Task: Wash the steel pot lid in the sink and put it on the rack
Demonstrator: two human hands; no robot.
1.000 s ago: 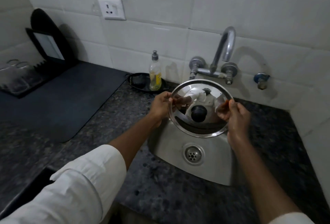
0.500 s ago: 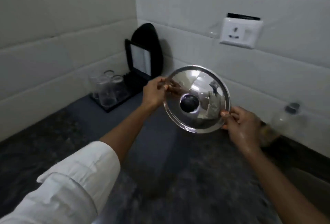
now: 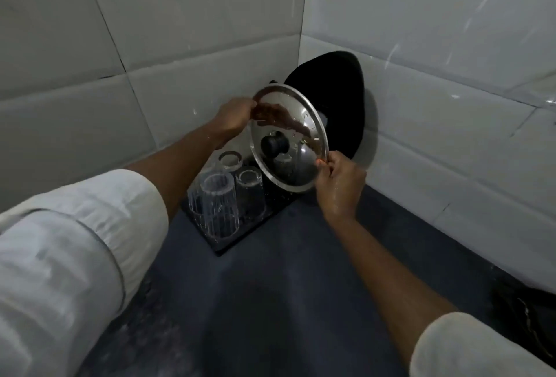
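Note:
The steel pot lid [image 3: 296,124], round with a black knob facing me, is held on edge and tilted over the black rack [image 3: 240,241] in the tiled corner. My left hand [image 3: 233,119] grips its upper left rim. My right hand [image 3: 340,185] pinches its lower right rim. The lid hangs just above the rack's rear slots, in front of a black oval dish [image 3: 346,96] that stands upright at the back of the rack. Whether the lid's bottom edge touches the rack I cannot tell. The sink is out of view.
Three clear glasses [image 3: 218,205] stand upside down on the front of the rack, just left of and below the lid. A dark grey mat [image 3: 270,301] covers the counter under the rack. White tiled walls close in on the left and behind.
The view has swung left from the sink to the corner. Both hands carried the lid over to the rack and tilted it on edge in front of the black dish.

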